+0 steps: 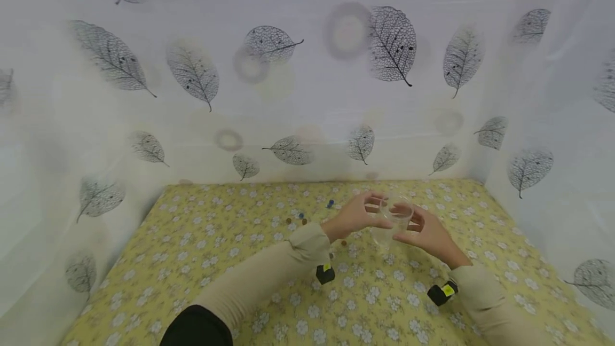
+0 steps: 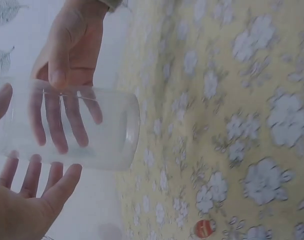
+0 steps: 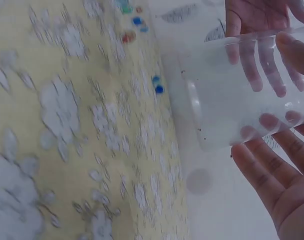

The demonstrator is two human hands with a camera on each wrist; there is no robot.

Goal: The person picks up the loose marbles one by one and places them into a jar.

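Both hands hold a clear plastic cup [image 1: 384, 236] above the cloth-covered table, with its round open rim upward in the head view. My left hand [image 1: 354, 213] grips it from the left, and my right hand [image 1: 426, 233] grips it from the right. Seen from the left wrist, the transparent wall of the cup [image 2: 109, 130] shows the right hand's [image 2: 74, 45] fingers through it. The right wrist view has the right hand [image 3: 292, 185] with fingers and thumb about the cup [image 3: 214, 95]. Its base hangs over the table, and I see nothing inside.
Several small coloured balls lie on the yellow floral tablecloth [image 1: 216, 260]: blue balls [image 1: 330, 203], brownish balls [image 1: 289, 221] and an orange striped ball [image 2: 204, 228]. A whitish leaf-patterned curtain [image 1: 307, 95] encloses the table at the back and sides.
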